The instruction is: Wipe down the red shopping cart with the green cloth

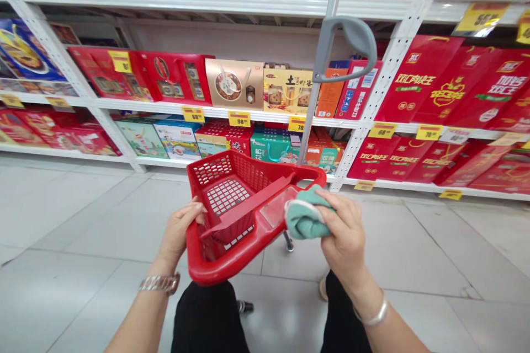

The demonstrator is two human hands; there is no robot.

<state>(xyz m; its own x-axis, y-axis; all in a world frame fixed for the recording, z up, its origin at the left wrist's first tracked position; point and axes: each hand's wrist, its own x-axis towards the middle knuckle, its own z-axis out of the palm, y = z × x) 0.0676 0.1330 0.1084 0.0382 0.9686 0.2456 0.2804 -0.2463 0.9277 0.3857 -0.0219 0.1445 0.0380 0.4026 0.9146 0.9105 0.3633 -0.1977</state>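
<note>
A red plastic shopping basket (236, 262) with mesh walls stands tilted between my knees and the shelves. My left hand (185, 227) grips its left rim, the fingertips curled over the edge. In my right hand (343, 226) is a bunched green cleaning cloth (308, 214), held against or just beside the basket's right rim; I cannot tell whether they touch. A red handle bar (252, 204) lies across the basket's opening. Behind the basket rises a metal pole with a grey loop handle (323, 49).
White shelves (207, 3) carry rows of boxed goods, with yellow price tags on their edges. Red gift bags (409, 77) stand on the right shelves. Below the basket, caster wheels (289, 242) rest on the grey tiled floor (83, 215).
</note>
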